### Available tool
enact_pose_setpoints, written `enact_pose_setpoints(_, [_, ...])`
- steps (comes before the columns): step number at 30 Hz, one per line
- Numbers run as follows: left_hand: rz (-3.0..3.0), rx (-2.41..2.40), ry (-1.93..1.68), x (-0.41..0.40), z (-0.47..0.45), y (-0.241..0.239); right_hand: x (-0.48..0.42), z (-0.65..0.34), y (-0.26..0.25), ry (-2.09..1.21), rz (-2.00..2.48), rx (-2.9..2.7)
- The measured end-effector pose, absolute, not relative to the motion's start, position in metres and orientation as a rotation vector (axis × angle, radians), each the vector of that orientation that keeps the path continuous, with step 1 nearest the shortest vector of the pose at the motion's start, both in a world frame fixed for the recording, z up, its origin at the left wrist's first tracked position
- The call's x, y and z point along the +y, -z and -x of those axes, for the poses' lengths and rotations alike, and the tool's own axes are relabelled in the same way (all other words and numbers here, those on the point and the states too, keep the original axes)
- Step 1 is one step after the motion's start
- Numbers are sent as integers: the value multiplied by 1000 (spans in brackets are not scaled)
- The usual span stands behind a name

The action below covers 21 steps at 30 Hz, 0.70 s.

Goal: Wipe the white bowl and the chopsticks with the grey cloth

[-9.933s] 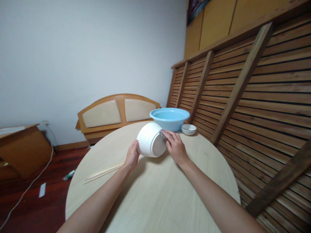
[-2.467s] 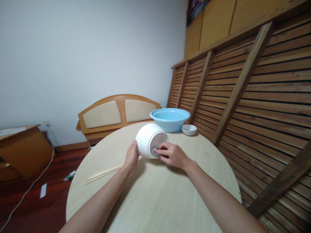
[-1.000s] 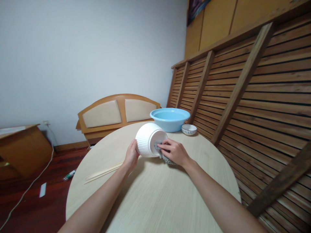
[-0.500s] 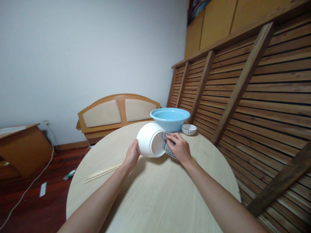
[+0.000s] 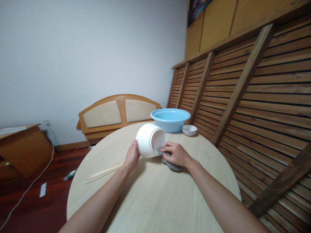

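Observation:
A white ribbed bowl [image 5: 145, 139] is tipped on its side above the table, its round base turned toward the right. My left hand [image 5: 132, 155] grips it at the left, fingers partly hidden behind it. Pinched in my right hand [image 5: 177, 154] is a grey cloth [image 5: 173, 166], pressed against the lower right edge of the bowl's base and hanging down below the fingers. Several thin wooden sticks [image 5: 104, 172] lie on the table beside my left forearm.
A light blue basin [image 5: 170, 126] and a small patterned bowl [image 5: 189, 130] stand at the far side of the round wooden table [image 5: 155, 200]. A slatted wooden panel [image 5: 243, 106] leans along the right. Behind the table is a padded headboard [image 5: 102, 115].
My right hand and the grey cloth have moved down along the bowl's base, from its right edge to its lower right. My left hand keeps its hold.

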<state>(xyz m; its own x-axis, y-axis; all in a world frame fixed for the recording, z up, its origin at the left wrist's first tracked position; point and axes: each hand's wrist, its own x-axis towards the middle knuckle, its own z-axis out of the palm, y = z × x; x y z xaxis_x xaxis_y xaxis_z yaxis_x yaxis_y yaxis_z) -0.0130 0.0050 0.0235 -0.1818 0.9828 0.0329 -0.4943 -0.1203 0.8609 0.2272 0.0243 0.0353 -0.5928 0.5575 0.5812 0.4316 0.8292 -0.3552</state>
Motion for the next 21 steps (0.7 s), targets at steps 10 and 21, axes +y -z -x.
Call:
enact_pose_setpoints(10, [-775,895,-1599,6,13,-23,13,-206,-39,-271,658,-2205])
enact_pose_setpoints(21, [-743,915,-1596,8,14,-22,24,-234,-41,-287,764,-2374])
